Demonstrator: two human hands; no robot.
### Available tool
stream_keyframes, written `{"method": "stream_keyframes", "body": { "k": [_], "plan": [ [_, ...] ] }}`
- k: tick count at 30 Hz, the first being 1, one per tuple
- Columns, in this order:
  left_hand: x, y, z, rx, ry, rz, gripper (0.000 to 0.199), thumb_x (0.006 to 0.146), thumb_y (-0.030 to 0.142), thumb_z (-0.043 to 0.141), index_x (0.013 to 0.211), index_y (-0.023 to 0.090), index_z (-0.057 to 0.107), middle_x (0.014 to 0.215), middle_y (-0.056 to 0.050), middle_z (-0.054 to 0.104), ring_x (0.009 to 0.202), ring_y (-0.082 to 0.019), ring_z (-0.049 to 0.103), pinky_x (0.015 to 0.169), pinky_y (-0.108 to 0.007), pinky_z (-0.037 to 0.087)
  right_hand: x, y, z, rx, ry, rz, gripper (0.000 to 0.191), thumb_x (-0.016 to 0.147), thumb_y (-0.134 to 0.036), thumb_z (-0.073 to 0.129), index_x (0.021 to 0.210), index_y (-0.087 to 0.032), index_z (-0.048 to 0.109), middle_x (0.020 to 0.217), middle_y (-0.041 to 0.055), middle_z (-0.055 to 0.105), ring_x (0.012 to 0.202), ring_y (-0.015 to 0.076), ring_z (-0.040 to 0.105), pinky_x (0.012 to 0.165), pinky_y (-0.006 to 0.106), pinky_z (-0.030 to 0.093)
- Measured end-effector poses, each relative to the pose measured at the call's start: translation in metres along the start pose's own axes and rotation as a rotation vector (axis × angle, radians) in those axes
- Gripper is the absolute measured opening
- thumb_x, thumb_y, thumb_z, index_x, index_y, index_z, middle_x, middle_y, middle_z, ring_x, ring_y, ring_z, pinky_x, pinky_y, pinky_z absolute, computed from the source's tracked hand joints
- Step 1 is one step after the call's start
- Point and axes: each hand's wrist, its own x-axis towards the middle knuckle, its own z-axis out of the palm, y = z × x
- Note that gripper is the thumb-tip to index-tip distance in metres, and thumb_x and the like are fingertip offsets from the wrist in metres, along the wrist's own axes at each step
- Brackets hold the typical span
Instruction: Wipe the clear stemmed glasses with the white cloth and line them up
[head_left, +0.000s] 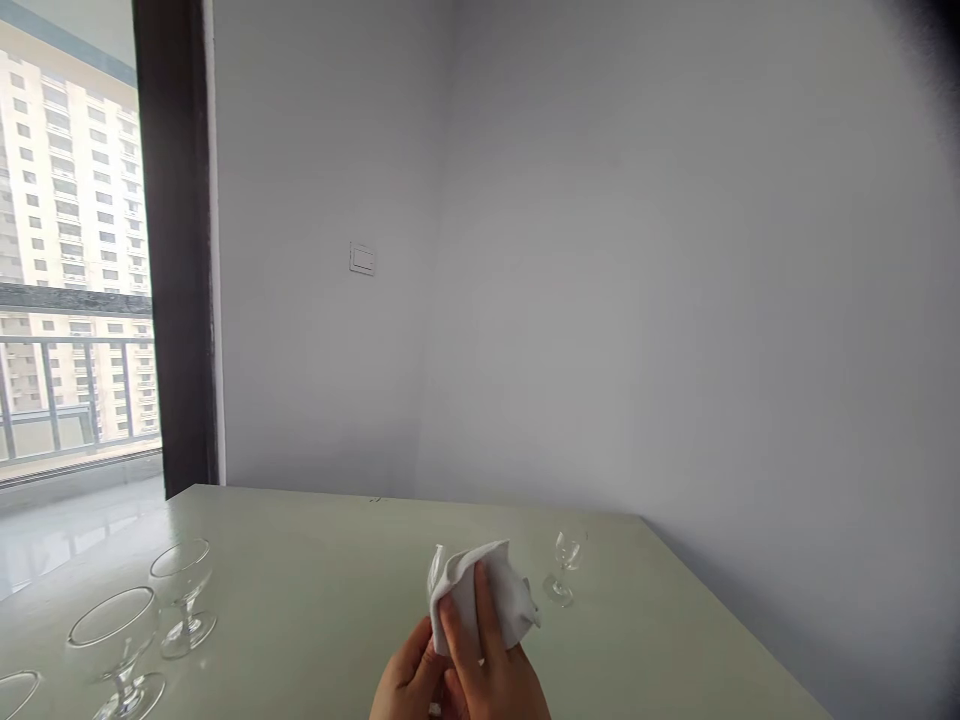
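Observation:
Low in the middle of the head view, my left hand (409, 675) is closed around the lower part of a small clear stemmed glass (435, 572). Only a sliver of its bowl shows; the rest is covered by cloth and fingers. A white cloth (514, 600) is wrapped over the glass. My right hand (499, 680) presses the cloth against it, two fingers stretched along the fabric and the thumb out of sight. Just right of the hands, another small stemmed glass (562, 568) stands upright on the table.
Larger stemmed glasses stand at the table's left: one far back (185, 600), one nearer (124, 650), and a third rim (16, 690) cut off by the frame. The pale green tabletop (300, 580) meets grey walls behind. A dark-framed opening (176, 250) is at the left.

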Motion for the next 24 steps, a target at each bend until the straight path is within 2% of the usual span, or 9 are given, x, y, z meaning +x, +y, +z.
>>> {"method": "stream_keyframes", "body": {
  "k": [2, 5, 9, 11, 13, 16, 18, 21, 24],
  "plan": [
    [0.004, 0.000, -0.004, 0.004, 0.010, 0.024, 0.064, 0.054, 0.079, 0.057, 0.073, 0.018, 0.057, 0.044, 0.006, 0.045, 0.041, -0.009, 0.040, 0.044, -0.021, 0.033, 0.003, -0.002, -0.004, -0.044, 0.044, -0.049, 0.046, 0.083, -0.018, 0.050, 0.128, -0.030, 0.050, 0.139, 0.0142, 0.044, 0.095, 0.0346, 0.065, 0.061, 0.037, 0.057],
    [0.007, 0.006, -0.009, 0.018, 0.084, 0.073, 0.060, 0.063, 0.077, 0.050, 0.060, 0.018, 0.053, 0.044, 0.004, 0.045, 0.044, -0.011, 0.041, 0.046, -0.023, 0.036, 0.003, -0.005, -0.007, 0.013, 0.056, -0.046, 0.042, 0.086, -0.014, 0.045, 0.123, -0.031, 0.055, 0.125, 0.0089, 0.060, 0.095, 0.0282, 0.066, 0.067, 0.032, 0.058],
    [0.005, 0.022, -0.012, -0.003, 0.093, 0.125, 0.057, 0.072, 0.072, 0.044, 0.056, 0.018, 0.051, 0.048, 0.003, 0.044, 0.045, -0.010, 0.040, 0.047, -0.022, 0.035, -0.002, -0.003, -0.003, 0.334, -0.068, 0.063, 0.035, 0.087, -0.021, 0.047, 0.118, -0.030, 0.059, 0.103, 0.0058, 0.071, 0.086, 0.0225, 0.068, 0.074, 0.028, 0.055],
    [0.004, 0.028, -0.013, 0.018, 0.072, 0.171, 0.056, 0.074, 0.070, 0.045, 0.064, 0.016, 0.056, 0.050, 0.004, 0.046, 0.044, -0.009, 0.040, 0.046, -0.022, 0.033, -0.002, 0.001, -0.002, 0.617, -0.220, 0.239, 0.028, 0.088, -0.034, 0.048, 0.107, -0.026, 0.066, 0.083, 0.0042, 0.073, 0.073, 0.0198, 0.068, 0.069, 0.025, 0.054],
    [0.005, 0.029, -0.013, 0.041, 0.068, 0.182, 0.052, 0.074, 0.067, 0.048, 0.071, 0.017, 0.058, 0.053, 0.004, 0.049, 0.042, -0.007, 0.039, 0.045, -0.021, 0.029, 0.002, 0.007, -0.003, 0.936, -0.325, 0.511, 0.038, 0.086, -0.049, 0.047, 0.094, -0.020, 0.070, 0.070, 0.0037, 0.070, 0.065, 0.0177, 0.065, 0.062, 0.025, 0.052],
    [0.007, 0.022, -0.012, 0.054, 0.051, 0.129, 0.050, 0.073, 0.067, 0.050, 0.067, 0.017, 0.055, 0.046, 0.005, 0.045, 0.040, -0.007, 0.036, 0.044, -0.020, 0.026, 0.011, 0.013, -0.005, 1.400, -0.267, 0.954, 0.047, 0.078, -0.059, 0.054, 0.093, -0.017, 0.069, 0.076, 0.0044, 0.069, 0.068, 0.0167, 0.063, 0.064, 0.027, 0.051],
    [0.008, 0.014, -0.009, 0.050, 0.050, 0.121, 0.053, 0.071, 0.068, 0.052, 0.076, 0.017, 0.060, 0.046, 0.005, 0.044, 0.042, -0.008, 0.037, 0.044, -0.020, 0.028, 0.011, 0.010, -0.002, 1.617, -0.161, 1.095, 0.046, 0.073, -0.057, 0.063, 0.101, -0.021, 0.066, 0.087, 0.0045, 0.070, 0.077, 0.0179, 0.065, 0.070, 0.030, 0.051],
    [0.007, 0.002, -0.003, 0.052, 0.107, 0.188, 0.063, 0.066, 0.069, 0.057, 0.103, 0.019, 0.063, 0.075, -0.001, 0.055, 0.050, -0.010, 0.044, 0.043, -0.022, 0.034, -0.001, -0.005, 0.011, 1.601, -0.067, 1.010, 0.056, 0.069, -0.059, 0.065, 0.112, -0.024, 0.063, 0.105, 0.0064, 0.069, 0.093, 0.0232, 0.065, 0.081, 0.034, 0.051],
    [0.005, -0.004, 0.001, 0.103, 0.199, 0.250, 0.061, 0.066, 0.066, 0.059, 0.108, 0.023, 0.065, 0.101, -0.007, 0.055, 0.069, -0.016, 0.053, 0.054, -0.026, 0.045, -0.020, -0.023, 0.021, 1.194, -0.085, 0.800, 0.054, 0.078, -0.058, 0.055, 0.119, -0.022, 0.060, 0.111, 0.0084, 0.068, 0.101, 0.0256, 0.064, 0.086, 0.033, 0.051]
  ]
}}
